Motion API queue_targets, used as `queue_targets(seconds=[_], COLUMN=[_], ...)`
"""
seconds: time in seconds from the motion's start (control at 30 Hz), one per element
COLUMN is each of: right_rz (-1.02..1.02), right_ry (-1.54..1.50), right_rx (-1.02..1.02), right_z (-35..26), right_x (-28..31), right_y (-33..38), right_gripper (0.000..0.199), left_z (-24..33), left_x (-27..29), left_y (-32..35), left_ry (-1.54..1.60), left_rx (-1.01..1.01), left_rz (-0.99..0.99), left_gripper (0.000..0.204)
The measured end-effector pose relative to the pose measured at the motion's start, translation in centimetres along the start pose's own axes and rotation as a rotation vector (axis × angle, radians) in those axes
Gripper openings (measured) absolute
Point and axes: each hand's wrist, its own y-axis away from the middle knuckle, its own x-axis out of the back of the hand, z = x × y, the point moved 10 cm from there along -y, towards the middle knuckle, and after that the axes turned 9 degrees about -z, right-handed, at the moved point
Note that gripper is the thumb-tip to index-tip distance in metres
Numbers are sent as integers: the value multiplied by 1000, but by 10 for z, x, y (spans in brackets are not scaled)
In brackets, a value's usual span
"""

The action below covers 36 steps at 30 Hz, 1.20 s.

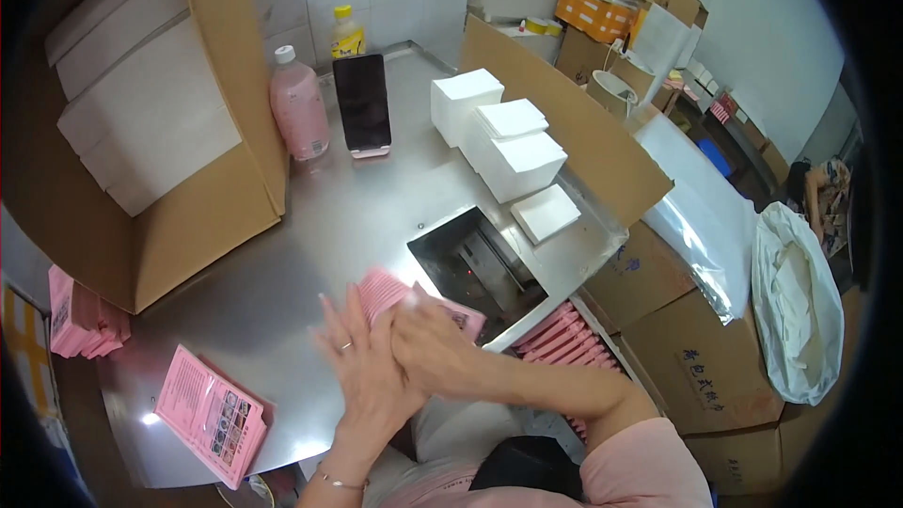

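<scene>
Head view: bundle of pink packets (381, 290) is covered by both hands near the desk's (329, 226) near edge, just left of the rectangular opening (478, 263). Left hand (365, 372): fingers straight, slightly parted, laid against the bundle. Right hand (431, 346) is crossed over it, touching, fingers partly blurred. Grip state: undersides and thumbs are hidden, so whether either is clamped on the bundle cannot be told. Pink stack (212, 414) is laid at near left corner. White stacks (513, 146) are lined along the right edge beside a cardboard panel (564, 113). Phone (362, 105) is propped toward the far edge, pink bottle (299, 105) just left of it. Open carton (202, 235), loaded with white blocks (146, 122), is set at the left edge.
</scene>
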Motion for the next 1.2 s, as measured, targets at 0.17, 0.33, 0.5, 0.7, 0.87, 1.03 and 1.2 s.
queue_targets(seconds=[0.17, 0.33, 0.5, 0.7, 0.87, 1.03, 1.2], right_rz=[353, 319, 446, 586, 154, -57, 20], right_ry=[285, 460, 318, 222, -57, 158, 24], right_rx=[-387, -694, -621, -543, 261, -74, -281], right_z=[106, 204, 206, 177, -43, 28, 104], right_x=[61, 50, 56, 85, 13, -20, -33], right_y=[52, 96, 103, 108, 77, 6, 7], right_gripper=[32, 16, 11, 42, 41, 29, 21], left_z=[5, 9, 13, 28, 6, 33, 13], left_x=[-1, 9, 8, -7, 9, 7, 25], left_y=[19, 7, 8, 14, 16, 11, 24], left_ry=[-200, -214, -213, -189, 118, 177, 167], left_rx=[-86, -29, -44, -192, -127, -182, -151], left_rz=[-103, 41, -74, -106, -229, -114, -206], left_gripper=[58, 57, 50, 45, 65, 78, 55])
